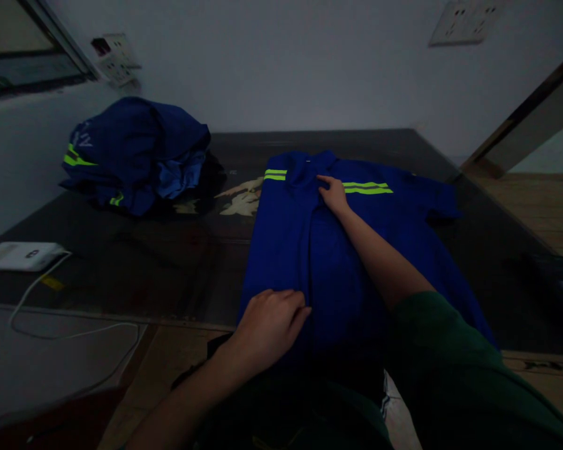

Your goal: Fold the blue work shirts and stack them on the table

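Observation:
A blue work shirt (pixel 281 240) with paired yellow-green stripes across the chest lies spread front side up on the dark table, its collar toward the wall. One sleeve (pixel 438 197) reaches out to the right; along the left the shirt ends in a straight edge, with no sleeve showing. My left hand (pixel 276 322) is closed at the lower front opening, fingers curled and thumb against the cloth. Farther up, just below the collar, my right hand (pixel 334 195) rests on the shirt with forefinger and thumb apart.
A heap of dark blue clothes (pixel 136 153) with similar stripes sits at the back left of the table (pixel 192 250). A white device (pixel 23 256) with a cable (pixel 28 290) lies by the left edge. Behind stands a wall with sockets (pixel 464 24). A dark object (pixel 556 281) is at the right.

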Action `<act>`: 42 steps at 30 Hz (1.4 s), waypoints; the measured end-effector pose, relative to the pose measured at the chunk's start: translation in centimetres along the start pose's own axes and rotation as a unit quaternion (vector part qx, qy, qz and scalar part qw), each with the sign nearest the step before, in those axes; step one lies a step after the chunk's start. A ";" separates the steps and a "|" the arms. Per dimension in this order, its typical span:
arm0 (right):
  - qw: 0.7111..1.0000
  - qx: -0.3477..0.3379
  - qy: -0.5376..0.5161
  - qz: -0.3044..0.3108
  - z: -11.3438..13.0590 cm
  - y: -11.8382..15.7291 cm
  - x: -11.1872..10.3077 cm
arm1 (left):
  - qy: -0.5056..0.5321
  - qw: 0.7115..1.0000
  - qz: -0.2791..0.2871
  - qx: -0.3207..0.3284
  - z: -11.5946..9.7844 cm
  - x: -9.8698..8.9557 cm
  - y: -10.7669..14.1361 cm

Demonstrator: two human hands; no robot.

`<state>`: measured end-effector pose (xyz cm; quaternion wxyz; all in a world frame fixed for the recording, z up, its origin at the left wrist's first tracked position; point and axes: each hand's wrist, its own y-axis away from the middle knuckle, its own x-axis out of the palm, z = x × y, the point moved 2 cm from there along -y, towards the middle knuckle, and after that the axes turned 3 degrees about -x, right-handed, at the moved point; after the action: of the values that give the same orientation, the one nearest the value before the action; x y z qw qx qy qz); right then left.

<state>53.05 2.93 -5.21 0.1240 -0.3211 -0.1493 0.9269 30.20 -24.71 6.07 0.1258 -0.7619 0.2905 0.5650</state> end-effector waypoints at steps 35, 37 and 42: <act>0.993 0.068 -0.066 0.072 2.0 2.9 -4.3 | -0.075 0.985 -0.102 -0.115 19.2 -2.0 -32.4; 0.992 0.074 -0.071 0.068 2.3 2.8 -4.5 | -0.069 0.982 -0.108 -0.138 20.9 -2.4 -34.5; 0.989 0.087 -0.063 0.102 3.4 2.3 -6.2 | -0.038 0.972 -0.140 -0.184 24.6 -2.7 -38.1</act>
<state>55.34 -1.88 0.04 0.0462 -0.2633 -0.0420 0.9627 32.56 19.36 -4.74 0.0722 -0.7832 0.0672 0.6140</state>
